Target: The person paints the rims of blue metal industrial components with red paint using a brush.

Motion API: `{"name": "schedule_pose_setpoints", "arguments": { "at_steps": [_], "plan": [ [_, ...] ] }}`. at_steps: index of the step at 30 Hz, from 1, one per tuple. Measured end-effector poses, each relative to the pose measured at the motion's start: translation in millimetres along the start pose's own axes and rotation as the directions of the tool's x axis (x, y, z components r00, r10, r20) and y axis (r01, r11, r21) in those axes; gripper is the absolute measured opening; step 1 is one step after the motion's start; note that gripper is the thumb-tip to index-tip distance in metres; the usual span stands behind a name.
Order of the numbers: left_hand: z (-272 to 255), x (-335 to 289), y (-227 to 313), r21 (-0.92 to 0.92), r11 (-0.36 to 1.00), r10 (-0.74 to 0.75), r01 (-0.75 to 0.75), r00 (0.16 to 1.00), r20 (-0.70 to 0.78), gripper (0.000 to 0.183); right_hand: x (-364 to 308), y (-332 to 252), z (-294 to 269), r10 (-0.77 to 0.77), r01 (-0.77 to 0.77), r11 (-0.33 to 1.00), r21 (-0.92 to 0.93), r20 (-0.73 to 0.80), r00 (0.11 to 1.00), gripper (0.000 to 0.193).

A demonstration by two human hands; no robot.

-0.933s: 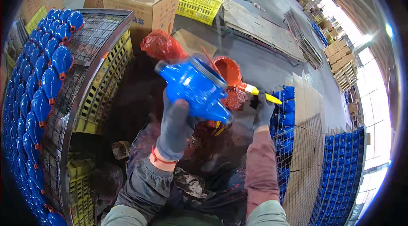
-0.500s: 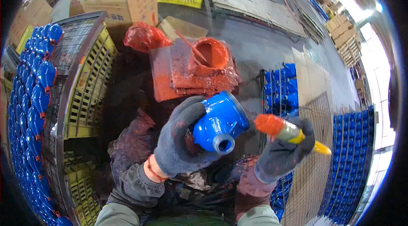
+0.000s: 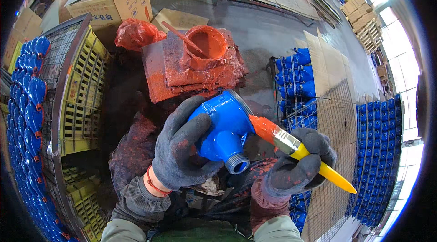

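Observation:
In a dark glove, my left hand point(image 3: 180, 144) is closed round a glossy blue metal housing point(image 3: 218, 128) with a wide threaded mouth and a narrow threaded spout. The spout points down toward me. My right hand point(image 3: 300, 162), also gloved and flecked with red, grips a paintbrush point(image 3: 291, 144) by its yellow handle. Its red-coated bristles meet the right side of the housing near the wide rim. Beyond the housing, a round red-coated paint pot point(image 3: 225, 51) holds red paint, with a red stick point(image 3: 180, 35) leaning in it. The pot sits on a paint-caked stack of boards point(image 3: 157, 76).
At left, a wire-mesh rack point(image 3: 63, 78) bears rows of blue housings point(image 3: 36, 92), beside yellow crates point(image 3: 84, 101). More blue housings point(image 3: 375, 151) stand in racks at right, near a cardboard sheet point(image 3: 330, 151). A red plastic bag point(image 3: 136, 35) and a carton point(image 3: 118, 7) lie beyond.
The brush has moved left from apart until its bristles reach the housing. The housing has turned slightly in my left hand. The whole view has shifted a little.

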State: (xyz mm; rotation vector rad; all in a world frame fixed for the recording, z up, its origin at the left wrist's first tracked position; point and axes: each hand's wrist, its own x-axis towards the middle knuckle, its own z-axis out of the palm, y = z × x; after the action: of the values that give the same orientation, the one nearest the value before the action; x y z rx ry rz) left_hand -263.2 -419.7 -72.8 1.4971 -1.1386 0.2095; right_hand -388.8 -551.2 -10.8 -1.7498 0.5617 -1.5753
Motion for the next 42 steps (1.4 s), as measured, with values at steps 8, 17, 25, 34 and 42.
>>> {"name": "schedule_pose_setpoints", "arguments": {
  "at_steps": [8, 17, 25, 34, 42],
  "plan": [
    [-2, -4, 7, -0.172, 0.957, -0.222, 0.232, 0.972, 0.078, 0.097, -1, 1, 1, 0.003, -0.002, 1.0, 0.019, -0.04, 0.999, 0.047],
    [-1, 1, 15, -0.814, 0.044, -0.603, 0.58, 0.664, 0.441, 0.092, -2, 15, 3, -0.098, 0.098, 0.994, 0.039, -0.005, 0.995, 0.044],
    [-1, 13, 15, -0.773, -0.335, -0.493, 0.539, 0.598, 0.631, 0.1, 0, 27, 8, -0.04, 0.027, 0.974, 0.226, 0.051, 0.998, 0.041],
    [3, 1, 11, -0.591, -0.798, -0.4, 0.118, 0.63, 0.666, 0.095, 1, 46, 12, 0.113, -0.193, 0.866, 0.462, 0.195, 0.974, 0.037],
    [3, -13, 14, -0.352, -0.909, -0.154, 0.223, 0.605, 0.781, 0.08, 5, 84, 13, 0.305, -0.636, 0.305, 0.709, 0.56, 0.77, 0.033]
  ]
}}
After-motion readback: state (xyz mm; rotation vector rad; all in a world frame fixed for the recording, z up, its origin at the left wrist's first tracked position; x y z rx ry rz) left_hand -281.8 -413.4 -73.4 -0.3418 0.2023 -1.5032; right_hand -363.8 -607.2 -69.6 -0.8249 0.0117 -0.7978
